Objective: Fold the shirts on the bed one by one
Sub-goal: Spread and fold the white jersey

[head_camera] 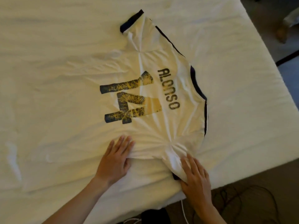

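A white football jersey (161, 94), printed "ALONSO" above a cracked number 14, lies back-up and spread across a bed (48, 46) covered in a pale sheet, its dark-trimmed collar toward the bed's right edge and one dark-cuffed sleeve (134, 21) pointing to the far side. The left hand (115, 159) rests flat on the cloth near the jersey's near side, fingers straight and spread, gripping nothing. The right hand (195, 177) presses with extended fingers on the near sleeve (174, 159), which is bunched into a twist at the shoulder seam close to the bed's near edge; its grip looks loose rather than clamped, though the fingertips are partly sunk in the fabric.

The risk is in that bunching: creases radiate from the armpit across the lower back, and folding over them would likely lock in wrinkles and leave a lopsided bundle. The slick fabric may also slide on the sheet if one hand pulls while the other does not anchor. With the sleeve so near the edge, a careless sweep could drag part of the jersey off the mattress toward the floor (242, 204), where cables lie.
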`<state>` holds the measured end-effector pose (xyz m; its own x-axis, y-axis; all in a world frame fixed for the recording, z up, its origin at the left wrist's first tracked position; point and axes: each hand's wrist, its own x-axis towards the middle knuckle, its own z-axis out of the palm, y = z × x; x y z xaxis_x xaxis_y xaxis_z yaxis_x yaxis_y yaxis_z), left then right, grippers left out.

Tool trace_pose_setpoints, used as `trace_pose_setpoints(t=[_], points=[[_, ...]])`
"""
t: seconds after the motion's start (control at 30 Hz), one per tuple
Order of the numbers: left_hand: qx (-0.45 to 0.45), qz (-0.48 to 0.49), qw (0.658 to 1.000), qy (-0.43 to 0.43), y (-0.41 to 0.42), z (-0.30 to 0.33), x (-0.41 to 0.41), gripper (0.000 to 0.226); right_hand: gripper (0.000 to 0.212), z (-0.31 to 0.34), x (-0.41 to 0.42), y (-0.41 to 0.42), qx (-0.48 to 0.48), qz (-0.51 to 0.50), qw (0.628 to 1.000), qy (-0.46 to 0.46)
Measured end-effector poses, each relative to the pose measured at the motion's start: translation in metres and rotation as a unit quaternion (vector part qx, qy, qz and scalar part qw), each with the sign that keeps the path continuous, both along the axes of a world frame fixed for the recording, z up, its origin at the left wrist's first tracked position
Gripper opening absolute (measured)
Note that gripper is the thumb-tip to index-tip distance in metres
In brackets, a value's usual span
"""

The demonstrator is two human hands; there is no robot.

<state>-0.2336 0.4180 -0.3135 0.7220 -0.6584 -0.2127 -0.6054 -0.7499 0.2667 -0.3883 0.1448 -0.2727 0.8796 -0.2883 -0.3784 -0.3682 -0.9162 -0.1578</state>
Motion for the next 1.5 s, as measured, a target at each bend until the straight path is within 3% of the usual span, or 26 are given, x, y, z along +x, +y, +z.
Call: trace_pose_setpoints(t=[0.07,0.2,0.3,0.37,0.43,0.5,0.57,0.63,0.67,0.73,0.83,0.93,1.0,1.1,1.2,1.33,1.4,1.5], points=[[-0.026,-0.008,0.999,-0.046,0.002,-0.001,-0.001,0.052,0.058,0.004,0.011,-0.006,0.024,-0.035,0.999,0.003],[-0.093,-0.004,0.990,-0.105,0.000,0.003,0.003,0.033,0.012,0.026,0.062,-0.027,0.062,-0.054,0.987,0.139],[-0.125,0.033,0.990,-0.051,-0.014,0.023,0.022,0.028,0.013,0.053,0.116,-0.048,0.030,0.026,0.959,0.281],[-0.137,0.065,0.988,-0.002,-0.024,0.037,0.040,0.024,0.017,0.078,0.164,-0.063,0.015,0.061,0.954,0.295],[-0.143,0.074,0.986,0.049,-0.038,0.050,0.054,0.022,0.019,0.097,0.216,-0.075,0.014,0.089,0.958,0.272],[-0.097,0.058,0.989,0.093,-0.057,0.055,0.061,0.041,0.024,0.106,0.266,-0.076,0.017,0.110,0.968,0.226],[-0.068,0.073,0.990,0.097,-0.076,0.052,0.066,0.049,0.036,0.110,0.302,-0.073,0.039,0.113,0.985,0.125],[-0.118,0.214,0.967,0.073,-0.092,0.048,0.083,0.020,0.061,0.100,0.314,-0.076,0.050,0.112,0.992,0.002],[-0.144,0.310,0.937,0.066,-0.095,0.044,0.096,0.011,0.074,0.091,0.309,-0.079,0.051,0.096,0.993,-0.035],[-0.166,0.414,0.891,0.088,-0.094,0.035,0.119,0.018,0.080,0.066,0.282,-0.088,0.081,0.015,0.994,-0.069],[-0.106,0.355,0.920,0.129,-0.090,0.029,0.125,0.045,0.070,0.026,0.214,-0.104,0.109,-0.091,0.988,-0.056],[-0.081,0.330,0.932,0.125,-0.086,0.026,0.123,0.055,0.067,0.002,0.167,-0.121,0.104,-0.100,0.989,-0.039],[-0.078,0.323,0.933,0.138,-0.087,0.025,0.124,0.044,0.062,-0.008,0.162,-0.129,0.101,-0.082,0.991,-0.037],[-0.142,0.311,0.927,0.155,-0.088,0.026,0.137,0.013,0.034,-0.012,0.177,-0.141,0.089,-0.062,0.992,-0.068],[-0.198,0.330,0.914,0.130,-0.084,0.031,0.156,0.015,0.021,-0.009,0.189,-0.152,0.097,-0.097,0.985,-0.101],[-0.095,0.322,0.930,0.153,-0.080,0.027,0.147,0.040,0.018,-0.008,0.197,-0.150,0.055,-0.099,0.989,0.096],[-0.066,0.310,0.939,0.130,-0.074,0.028,0.136,0.054,0.029,0.002,0.209,-0.140,0.026,-0.115,0.981,0.154],[-0.009,0.269,0.959,0.088,-0.051,0.026,0.123,0.058,0.053,0.010,0.229,-0.110,-0.073,-0.129,0.979,0.137]])
